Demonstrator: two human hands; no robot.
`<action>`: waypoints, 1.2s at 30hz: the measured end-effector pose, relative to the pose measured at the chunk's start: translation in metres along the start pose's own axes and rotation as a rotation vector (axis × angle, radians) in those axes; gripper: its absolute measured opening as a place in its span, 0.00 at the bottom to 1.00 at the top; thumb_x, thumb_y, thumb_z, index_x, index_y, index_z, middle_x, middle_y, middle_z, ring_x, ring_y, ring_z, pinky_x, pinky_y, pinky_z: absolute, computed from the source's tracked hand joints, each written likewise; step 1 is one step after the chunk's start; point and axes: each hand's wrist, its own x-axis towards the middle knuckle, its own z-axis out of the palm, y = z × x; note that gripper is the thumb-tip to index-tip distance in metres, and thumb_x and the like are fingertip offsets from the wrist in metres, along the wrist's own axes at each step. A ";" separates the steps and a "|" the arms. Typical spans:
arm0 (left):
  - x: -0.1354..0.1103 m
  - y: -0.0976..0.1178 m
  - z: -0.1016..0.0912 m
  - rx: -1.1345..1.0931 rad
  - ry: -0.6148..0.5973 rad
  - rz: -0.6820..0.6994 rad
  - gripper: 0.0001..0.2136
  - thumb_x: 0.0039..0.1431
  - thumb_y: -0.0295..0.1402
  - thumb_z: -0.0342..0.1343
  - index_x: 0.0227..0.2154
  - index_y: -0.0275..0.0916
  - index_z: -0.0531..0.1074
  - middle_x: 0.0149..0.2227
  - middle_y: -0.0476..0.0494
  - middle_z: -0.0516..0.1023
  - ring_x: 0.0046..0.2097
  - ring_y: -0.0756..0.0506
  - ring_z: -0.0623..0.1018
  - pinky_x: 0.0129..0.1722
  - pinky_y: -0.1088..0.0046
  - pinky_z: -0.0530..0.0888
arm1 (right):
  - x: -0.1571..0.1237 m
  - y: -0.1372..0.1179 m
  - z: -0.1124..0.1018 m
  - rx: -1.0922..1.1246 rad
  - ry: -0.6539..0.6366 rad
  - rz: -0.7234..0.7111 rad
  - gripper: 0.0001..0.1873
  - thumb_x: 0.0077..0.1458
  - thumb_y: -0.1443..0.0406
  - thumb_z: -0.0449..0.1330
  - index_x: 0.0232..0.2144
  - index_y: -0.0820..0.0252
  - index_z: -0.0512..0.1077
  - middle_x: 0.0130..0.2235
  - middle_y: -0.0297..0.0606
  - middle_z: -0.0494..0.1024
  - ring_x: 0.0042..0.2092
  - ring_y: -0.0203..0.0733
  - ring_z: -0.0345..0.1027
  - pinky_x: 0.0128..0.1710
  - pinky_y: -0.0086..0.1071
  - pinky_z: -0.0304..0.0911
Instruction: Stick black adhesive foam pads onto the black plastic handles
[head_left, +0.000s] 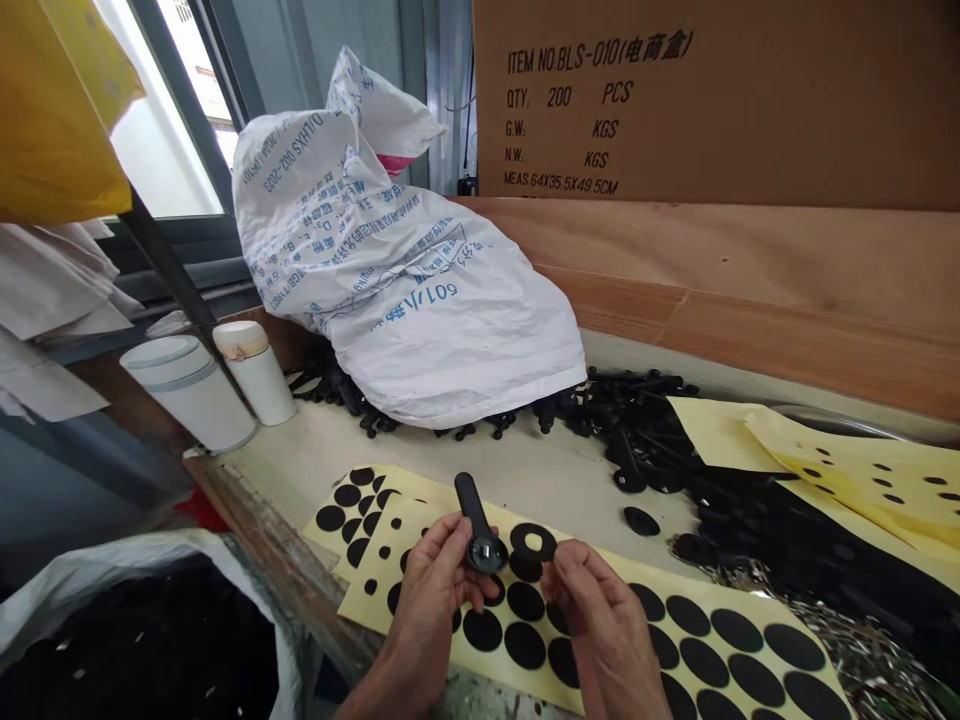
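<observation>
Between the fingers of my left hand (pixel 435 580) is a black plastic handle (pixel 472 510) with a long arm and a round end. That round end faces up and has a small shiny spot at its centre. My right hand (pixel 600 610) pinches the edge of a black ring-shaped sticker (pixel 534 540) with a hole in the middle. The ring is held just right of the handle's round end, apart from it. Below both hands lies a yellow backing sheet (pixel 547 690) with rows of black round stickers. Another sticker sheet (pixel 319 535) lies partly under it at the left.
A large white woven sack (pixel 450 340) rests on a pile of black parts (pixel 630 430). Loose metal pieces (pixel 862 640) lie at the right. Two white cups (pixel 187 390) stand at the left, above a lined bin (pixel 277 600) of black parts. A cardboard box (pixel 720 110) is at the back.
</observation>
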 end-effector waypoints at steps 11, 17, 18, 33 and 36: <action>0.001 -0.007 0.005 -0.056 -0.024 0.007 0.12 0.54 0.38 0.60 0.36 0.36 0.69 0.30 0.44 0.78 0.23 0.51 0.75 0.20 0.79 0.69 | -0.006 0.019 0.015 0.084 -0.049 0.163 0.20 0.47 0.51 0.64 0.19 0.60 0.68 0.18 0.27 0.59 0.22 0.32 0.45 0.23 0.28 0.42; -0.002 -0.006 0.006 -0.046 -0.020 0.021 0.12 0.55 0.39 0.59 0.37 0.36 0.69 0.33 0.43 0.78 0.25 0.50 0.77 0.21 0.79 0.69 | -0.002 0.025 0.010 0.036 -0.095 0.172 0.19 0.49 0.51 0.63 0.21 0.59 0.68 0.19 0.27 0.60 0.23 0.32 0.47 0.23 0.27 0.46; -0.002 -0.006 0.006 -0.046 -0.021 0.021 0.12 0.55 0.39 0.59 0.37 0.36 0.69 0.34 0.43 0.78 0.25 0.50 0.77 0.21 0.79 0.70 | -0.002 0.026 0.009 0.033 -0.100 0.170 0.19 0.50 0.51 0.63 0.21 0.59 0.68 0.19 0.27 0.60 0.24 0.33 0.47 0.23 0.27 0.46; 0.000 -0.008 0.006 -0.045 -0.041 0.027 0.11 0.58 0.39 0.56 0.37 0.37 0.68 0.31 0.44 0.78 0.26 0.50 0.77 0.22 0.78 0.69 | 0.001 0.028 0.008 -0.019 -0.094 0.191 0.20 0.51 0.50 0.61 0.22 0.59 0.67 0.19 0.27 0.59 0.24 0.33 0.46 0.23 0.27 0.45; -0.002 -0.007 0.006 -0.035 -0.038 0.022 0.11 0.59 0.39 0.56 0.37 0.36 0.68 0.31 0.44 0.77 0.26 0.50 0.76 0.23 0.77 0.69 | 0.001 0.027 0.008 -0.023 -0.086 0.199 0.20 0.50 0.50 0.61 0.22 0.60 0.67 0.19 0.27 0.59 0.24 0.32 0.46 0.23 0.27 0.45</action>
